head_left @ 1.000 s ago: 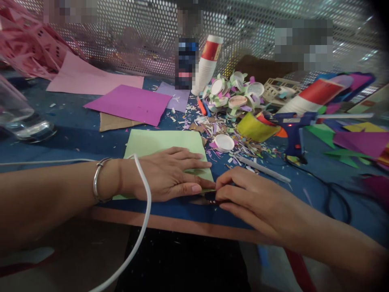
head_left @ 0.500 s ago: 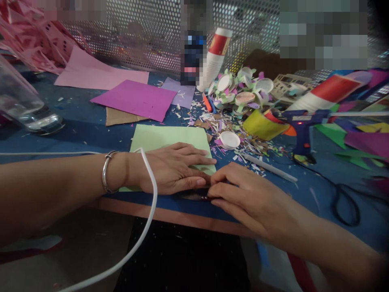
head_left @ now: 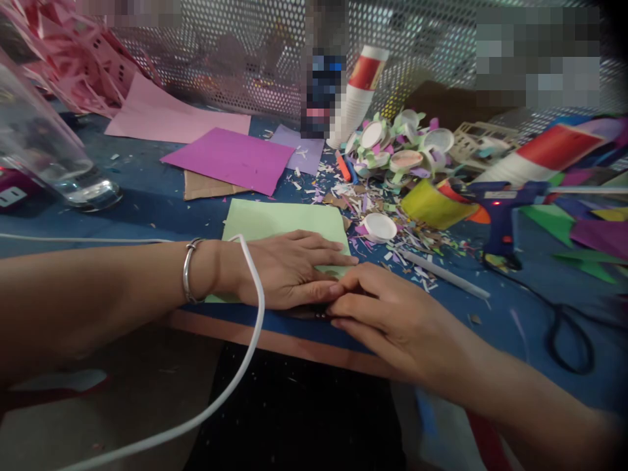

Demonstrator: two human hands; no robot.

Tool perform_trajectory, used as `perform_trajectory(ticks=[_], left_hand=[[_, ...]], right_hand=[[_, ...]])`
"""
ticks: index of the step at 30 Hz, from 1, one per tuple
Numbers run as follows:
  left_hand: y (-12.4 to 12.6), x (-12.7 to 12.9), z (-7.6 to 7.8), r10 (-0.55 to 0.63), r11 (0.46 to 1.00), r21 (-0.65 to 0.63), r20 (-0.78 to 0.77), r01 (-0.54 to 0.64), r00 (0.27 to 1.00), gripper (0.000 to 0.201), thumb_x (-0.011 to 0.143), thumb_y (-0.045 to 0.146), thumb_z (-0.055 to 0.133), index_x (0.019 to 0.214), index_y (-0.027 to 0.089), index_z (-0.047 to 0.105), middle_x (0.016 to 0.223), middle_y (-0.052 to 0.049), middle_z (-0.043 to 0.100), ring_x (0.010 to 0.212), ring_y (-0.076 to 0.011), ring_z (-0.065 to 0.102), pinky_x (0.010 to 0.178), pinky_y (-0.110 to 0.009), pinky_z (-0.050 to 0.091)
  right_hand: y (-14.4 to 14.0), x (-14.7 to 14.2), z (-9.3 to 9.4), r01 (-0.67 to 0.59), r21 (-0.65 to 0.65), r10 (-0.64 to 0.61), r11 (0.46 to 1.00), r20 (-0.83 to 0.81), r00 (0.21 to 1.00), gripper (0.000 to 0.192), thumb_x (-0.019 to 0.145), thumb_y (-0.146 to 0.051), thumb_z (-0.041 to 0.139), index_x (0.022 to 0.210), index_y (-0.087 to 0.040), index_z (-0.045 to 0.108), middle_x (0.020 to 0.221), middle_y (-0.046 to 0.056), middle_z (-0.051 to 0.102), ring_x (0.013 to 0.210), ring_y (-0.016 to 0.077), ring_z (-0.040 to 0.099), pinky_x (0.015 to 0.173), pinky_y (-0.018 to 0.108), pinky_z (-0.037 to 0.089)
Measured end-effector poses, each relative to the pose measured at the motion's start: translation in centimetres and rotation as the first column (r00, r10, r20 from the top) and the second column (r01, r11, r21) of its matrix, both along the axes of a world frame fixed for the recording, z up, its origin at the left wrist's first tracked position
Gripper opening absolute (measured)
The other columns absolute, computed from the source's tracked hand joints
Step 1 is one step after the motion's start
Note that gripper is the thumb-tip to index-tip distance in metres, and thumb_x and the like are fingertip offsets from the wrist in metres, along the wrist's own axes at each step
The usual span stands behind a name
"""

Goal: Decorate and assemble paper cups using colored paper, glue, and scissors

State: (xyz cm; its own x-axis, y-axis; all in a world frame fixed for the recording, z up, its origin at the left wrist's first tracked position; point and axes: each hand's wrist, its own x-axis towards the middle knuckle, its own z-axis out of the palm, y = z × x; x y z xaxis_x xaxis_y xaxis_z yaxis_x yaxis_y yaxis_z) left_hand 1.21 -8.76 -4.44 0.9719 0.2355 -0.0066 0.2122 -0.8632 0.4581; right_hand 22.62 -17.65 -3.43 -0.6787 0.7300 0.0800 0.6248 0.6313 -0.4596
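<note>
My left hand (head_left: 289,271) lies flat, fingers spread, on a light green paper sheet (head_left: 275,219) near the table's front edge (head_left: 275,337); a metal bangle sits on its wrist. My right hand (head_left: 392,314) comes in from the right, and its fingertips touch my left thumb. They pinch a small dark object (head_left: 318,315) at the sheet's near corner. Most of that object is hidden, and I cannot tell what it is.
A white cable (head_left: 255,314) loops over my left wrist. A glass (head_left: 59,163) stands far left, with magenta paper (head_left: 230,157) and pink paper (head_left: 167,118) behind. At right are paper scraps, a white lid (head_left: 380,227), a yellow roll (head_left: 432,204), a blue glue gun (head_left: 500,216) and a cup stack (head_left: 360,91).
My right hand has slid left until its fingertips meet my left thumb, covering more of the dark object. My left hand stays on the green sheet. The view has shifted slightly.
</note>
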Motion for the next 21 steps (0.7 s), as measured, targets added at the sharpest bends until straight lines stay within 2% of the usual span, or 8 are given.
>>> perform_trajectory(ticks=[3, 7, 15, 21], left_hand=[[0.0, -0.2, 0.1, -0.029, 0.999, 0.013, -0.041, 0.030, 0.999, 0.051, 0.108, 0.040, 0.027, 0.148, 0.018, 0.050, 0.166, -0.008, 0.032, 0.157, -0.0221, 0.021, 0.128, -0.039, 0.006], [0.4, -1.3, 0.0, -0.029, 0.998, 0.046, -0.080, 0.033, 0.996, 0.054, 0.107, 0.044, 0.032, 0.157, 0.024, 0.037, 0.170, -0.004, 0.021, 0.158, -0.0204, 0.013, 0.129, -0.038, 0.003], [1.6, -2.4, -0.9, -0.038, 0.988, 0.146, -0.065, 0.047, 0.997, 0.058, 0.106, 0.053, 0.029, 0.158, 0.027, 0.035, 0.170, -0.005, 0.019, 0.158, -0.0242, 0.012, 0.129, -0.045, 0.006], [1.4, -2.4, -1.0, -0.019, 0.984, 0.174, -0.085, 0.033, 0.996, 0.059, 0.106, 0.055, 0.026, 0.159, 0.030, 0.033, 0.170, -0.002, 0.019, 0.158, -0.0221, 0.011, 0.129, -0.043, 0.005]], right_hand=[[0.0, 0.0, 0.0, -0.003, -0.016, 0.003, 1.000, -0.007, 1.000, 0.022, 0.101, -0.020, 0.051, 0.096, -0.018, 0.073, 0.097, 0.009, 0.061, 0.089, 0.0204, 0.057, 0.076, 0.035, 0.049], [0.0, 0.0, 0.2, -0.010, -0.009, 0.010, 1.000, -0.028, 1.000, 0.021, 0.100, -0.016, 0.052, 0.098, -0.019, 0.072, 0.097, 0.008, 0.062, 0.089, 0.0195, 0.057, 0.077, 0.033, 0.048], [0.1, -0.3, -0.1, -0.034, 0.044, 0.036, 0.998, -0.049, 0.998, 0.022, 0.099, -0.014, 0.052, 0.100, -0.018, 0.074, 0.096, 0.008, 0.064, 0.086, 0.0189, 0.058, 0.073, 0.032, 0.046], [0.1, -0.9, 0.0, -0.065, 0.062, 0.070, 0.996, -0.072, 0.995, 0.024, 0.100, -0.013, 0.051, 0.099, -0.014, 0.075, 0.095, 0.009, 0.064, 0.087, 0.0188, 0.058, 0.074, 0.031, 0.047]])
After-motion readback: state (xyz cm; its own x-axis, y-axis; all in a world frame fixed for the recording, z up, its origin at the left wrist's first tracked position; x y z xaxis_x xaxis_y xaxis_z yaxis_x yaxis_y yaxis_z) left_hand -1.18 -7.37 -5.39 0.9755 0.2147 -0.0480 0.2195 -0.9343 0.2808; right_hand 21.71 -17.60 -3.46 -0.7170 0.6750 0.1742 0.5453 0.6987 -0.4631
